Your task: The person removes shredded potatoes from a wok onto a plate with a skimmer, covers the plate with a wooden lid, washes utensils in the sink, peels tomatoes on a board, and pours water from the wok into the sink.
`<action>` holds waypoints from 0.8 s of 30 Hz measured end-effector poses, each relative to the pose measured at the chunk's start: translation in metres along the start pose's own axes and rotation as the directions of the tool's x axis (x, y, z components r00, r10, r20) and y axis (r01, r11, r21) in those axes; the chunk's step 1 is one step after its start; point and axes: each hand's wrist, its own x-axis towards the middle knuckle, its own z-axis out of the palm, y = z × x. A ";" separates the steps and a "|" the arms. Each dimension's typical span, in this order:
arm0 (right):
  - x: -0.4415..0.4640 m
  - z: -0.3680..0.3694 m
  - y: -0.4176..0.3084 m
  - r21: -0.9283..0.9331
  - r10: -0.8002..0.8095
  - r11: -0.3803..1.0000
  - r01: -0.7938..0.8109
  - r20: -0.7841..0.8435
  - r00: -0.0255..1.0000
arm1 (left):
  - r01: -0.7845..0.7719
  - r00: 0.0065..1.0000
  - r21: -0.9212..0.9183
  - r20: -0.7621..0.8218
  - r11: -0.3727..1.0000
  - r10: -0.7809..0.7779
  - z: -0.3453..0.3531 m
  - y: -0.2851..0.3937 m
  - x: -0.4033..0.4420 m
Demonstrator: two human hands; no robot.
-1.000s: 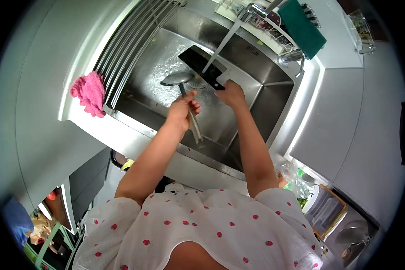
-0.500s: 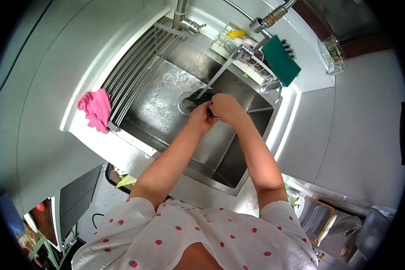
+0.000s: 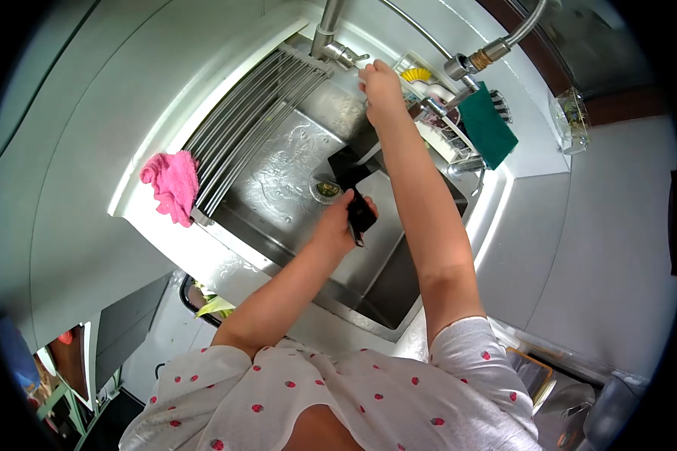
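Note:
My left hand is closed around a black object over the sink. A wide, flat dark part extends beyond it toward the drain; I cannot make out its exact kind. Water from the spout runs down beside that dark part. My right hand is raised at the back of the sink, its fingers loosely bent and apart, just below the lever of the tap. Whether they touch the lever is unclear. Some green scraps lie in the drain strainer.
A roll-up metal rack covers the sink's left side, with a pink cloth at its near corner. Right of the spout, a green scouring pad hangs by a white caddy. A glass jar stands on the right ledge.
My right hand has let go of the black object and moved up to the tap lever. My left hand keeps the object, now nearer to me and more exposed. The view has shifted slightly.

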 end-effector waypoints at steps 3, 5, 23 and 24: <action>0.003 0.017 -0.011 -0.003 0.022 1.000 -0.022 0.004 1.000 | -0.041 0.995 0.085 -0.083 0.995 0.049 0.006 -0.004 -0.013; 0.000 0.029 -0.018 -0.077 0.023 0.997 -0.022 0.014 1.000 | -0.048 0.991 0.162 -0.117 0.986 0.068 0.007 -0.005 -0.020; -0.296 -0.055 0.011 -0.778 -0.119 0.617 0.121 0.060 0.991 | -0.209 0.972 0.741 0.084 0.638 0.221 -0.006 -0.019 -0.097; -0.308 -0.054 0.014 -0.765 -0.085 0.639 0.073 0.024 0.996 | -0.181 0.983 0.734 0.105 0.655 0.154 0.003 -0.025 -0.117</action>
